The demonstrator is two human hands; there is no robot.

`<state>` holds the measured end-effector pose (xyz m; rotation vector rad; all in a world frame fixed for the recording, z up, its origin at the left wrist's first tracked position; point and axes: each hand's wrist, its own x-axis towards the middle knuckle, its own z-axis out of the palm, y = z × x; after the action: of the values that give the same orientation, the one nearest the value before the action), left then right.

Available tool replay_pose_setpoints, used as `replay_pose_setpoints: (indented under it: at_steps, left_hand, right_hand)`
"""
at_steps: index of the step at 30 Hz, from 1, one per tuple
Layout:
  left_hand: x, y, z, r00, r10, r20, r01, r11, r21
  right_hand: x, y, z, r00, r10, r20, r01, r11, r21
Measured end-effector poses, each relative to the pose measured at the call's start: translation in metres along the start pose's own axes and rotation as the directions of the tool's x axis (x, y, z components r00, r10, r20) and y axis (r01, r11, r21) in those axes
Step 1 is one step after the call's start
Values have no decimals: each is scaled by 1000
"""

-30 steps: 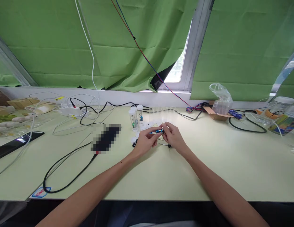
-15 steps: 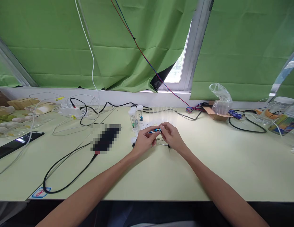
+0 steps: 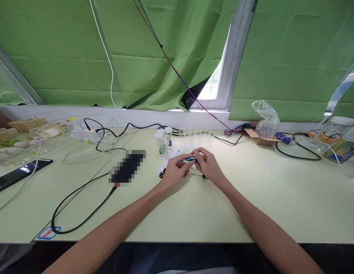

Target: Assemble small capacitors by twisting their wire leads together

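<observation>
My left hand (image 3: 176, 168) and my right hand (image 3: 207, 165) meet over the table, fingertips pinched together. Between them is a small shiny blue piece (image 3: 191, 159), like a short run of beads; the fingers cover part of it. Under the hands lies a thin metal rod (image 3: 196, 174), with something black at its right end by my right hand. Just left of my left hand, a small black item (image 3: 161, 173) sits beside a whitish cap. Behind the hands stand several clear vials with white lids (image 3: 162, 146), holding green and blue bits.
Clear empty-looking tubes (image 3: 195, 137) stand behind the hands. A blurred dark device (image 3: 128, 167) with a black cable lies to the left, a black phone-like slab (image 3: 23, 176) farther left. At the back right are a cardboard box (image 3: 261, 139) and clear jars (image 3: 327, 133).
The blue piece and my right fingertips have shifted slightly to the right, and more blue shows between the hands. Both hands keep their pinch.
</observation>
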<state>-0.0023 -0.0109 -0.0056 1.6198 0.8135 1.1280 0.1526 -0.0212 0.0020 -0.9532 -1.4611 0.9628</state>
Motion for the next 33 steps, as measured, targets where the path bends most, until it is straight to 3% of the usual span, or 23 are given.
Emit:
replay_pose_setpoints:
  at_steps: [6, 20, 33]
  left_hand:
    - [0, 0, 1, 1000, 2, -1, -2, 1000, 0]
    - [2, 1, -2, 1000, 1, -10, -1, 998, -59]
    - [2, -2, 0, 1000, 12, 16, -12, 1000, -19]
  right_hand:
    - [1, 3, 0, 1000, 13, -13, -13, 999, -31]
    - [0, 5, 0, 993, -117, 2, 116, 987, -107]
    - [0, 6, -1, 997, -83, 10, 83, 992, -95]
